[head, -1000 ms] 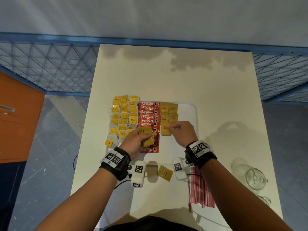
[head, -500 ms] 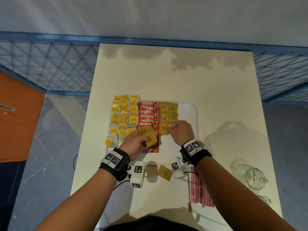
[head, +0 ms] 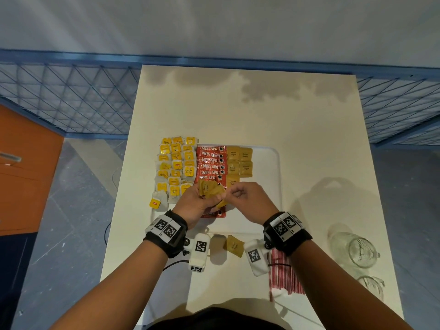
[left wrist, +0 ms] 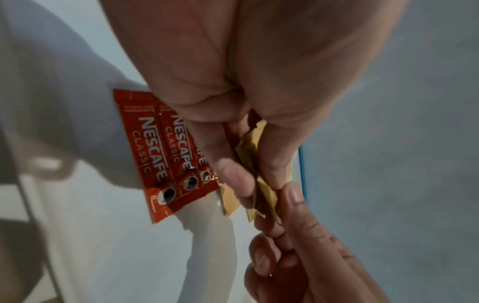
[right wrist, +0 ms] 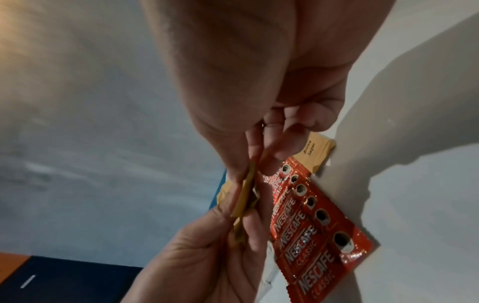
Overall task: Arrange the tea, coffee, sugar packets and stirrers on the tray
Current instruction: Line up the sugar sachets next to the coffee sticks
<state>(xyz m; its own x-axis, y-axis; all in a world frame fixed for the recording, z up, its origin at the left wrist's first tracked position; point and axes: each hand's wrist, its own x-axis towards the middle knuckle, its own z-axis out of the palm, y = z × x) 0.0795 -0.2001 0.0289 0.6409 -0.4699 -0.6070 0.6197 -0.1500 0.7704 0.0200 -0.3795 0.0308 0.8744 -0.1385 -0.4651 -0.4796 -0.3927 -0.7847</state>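
Note:
A white tray point(head: 273, 163) holds rows of yellow tea bags point(head: 176, 167), red Nescafe coffee sachets point(head: 210, 163) and brown sugar packets point(head: 239, 160). My left hand point(head: 209, 198) hovers over the near end of the coffee row and grips a small stack of brown sugar packets point(head: 210, 190). My right hand point(head: 232, 195) meets it and pinches the edge of one packet point(right wrist: 245, 196) in that stack between thumb and forefinger. In the left wrist view, the right hand's fingertips point(left wrist: 293, 196) touch the stack point(left wrist: 264, 192). Red stirrers point(head: 283, 275) lie on the table near me.
One loose brown sugar packet point(head: 234, 245) lies on the table just in front of the tray. Two clear glass jars point(head: 354, 248) stand at the right front. The table ends at a blue mesh fence point(head: 71, 98) behind and beside it.
My right hand left the sugar row on the tray and came back left to the stack in my left hand, where it now pinches a packet. The left hand barely moved.

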